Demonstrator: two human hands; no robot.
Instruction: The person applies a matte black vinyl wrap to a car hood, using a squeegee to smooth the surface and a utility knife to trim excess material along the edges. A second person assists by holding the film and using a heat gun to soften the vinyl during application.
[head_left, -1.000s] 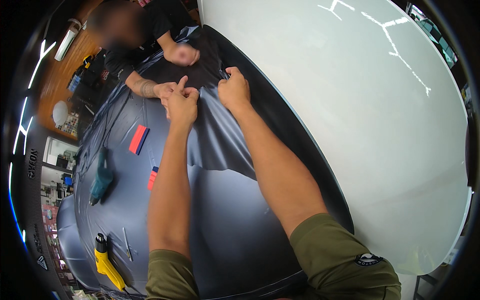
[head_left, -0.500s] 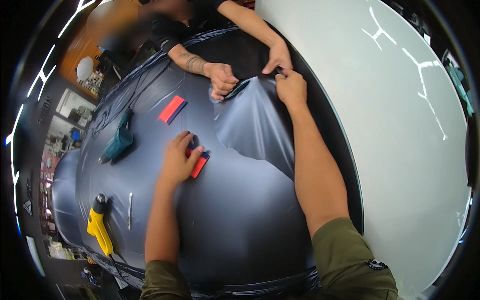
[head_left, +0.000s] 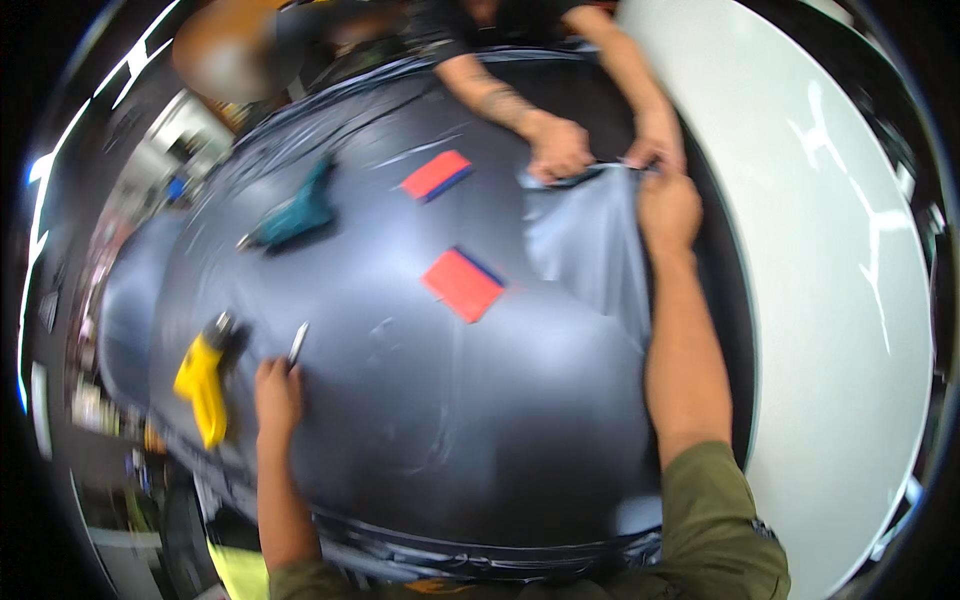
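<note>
My left hand [head_left: 277, 396] is closed at the near end of a slim silver pen-like tool [head_left: 299, 342], whose far end sticks out past the fingers. With my right hand [head_left: 669, 212] I pinch the edge of a satin grey-blue film [head_left: 588, 235] at its upper right corner. A co-worker's right hand [head_left: 561, 148] and left hand [head_left: 656, 142] hold the same lifted edge, the latter touching mine. A red squeegee [head_left: 463, 286] with a dark blue edge lies on the grey film-covered panel [head_left: 400, 420]. Motion blurs the picture somewhat.
Farther off lies a second red squeegee [head_left: 437, 176]. A teal heat gun [head_left: 298, 212] rests at the upper left, and a yellow heat gun [head_left: 204, 382] lies left of my left hand. A large white panel [head_left: 830, 300] stands along the right side.
My left hand has let go of the nearer squeegee, moved left and toward me, and taken hold of the silver tool. My right hand stays on the film edge. The view has shifted.
</note>
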